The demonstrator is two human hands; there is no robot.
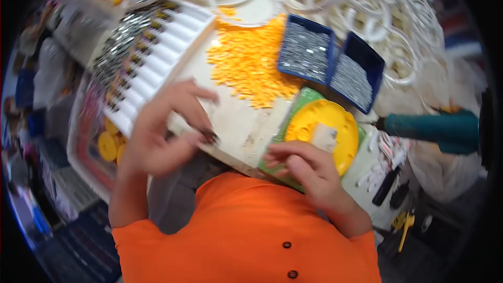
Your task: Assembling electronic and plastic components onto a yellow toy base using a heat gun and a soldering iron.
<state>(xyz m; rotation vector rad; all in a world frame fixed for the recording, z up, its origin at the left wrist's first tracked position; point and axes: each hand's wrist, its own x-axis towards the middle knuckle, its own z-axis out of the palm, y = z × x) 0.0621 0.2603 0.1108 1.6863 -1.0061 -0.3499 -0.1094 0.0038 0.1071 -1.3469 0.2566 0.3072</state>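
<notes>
My left hand (pixel 165 128) hovers over the near left part of a pale work board (pixel 236 120), fingers curled, thumb and fingers pinching something small and dark that I cannot make out. Beside it lies a white grooved tray (pixel 152 63) with rows of small metal-and-yellow parts. My right hand (pixel 306 170) rests at the board's near right corner, fingers bent against the edge of a yellow round disc (pixel 325 128) with a pale block at its centre, lying on a green mat (pixel 306 99). A heap of small orange-yellow pieces (pixel 251 60) covers the board's far side.
Two blue trays (pixel 330 63) of small metal parts stand behind the disc. White plastic rings (pixel 367 10) pile up at the back. A teal power tool (pixel 435 128) lies at right. Yellow discs (pixel 107 147) sit in a bin at left. My orange shirt (pixel 246 230) fills the bottom.
</notes>
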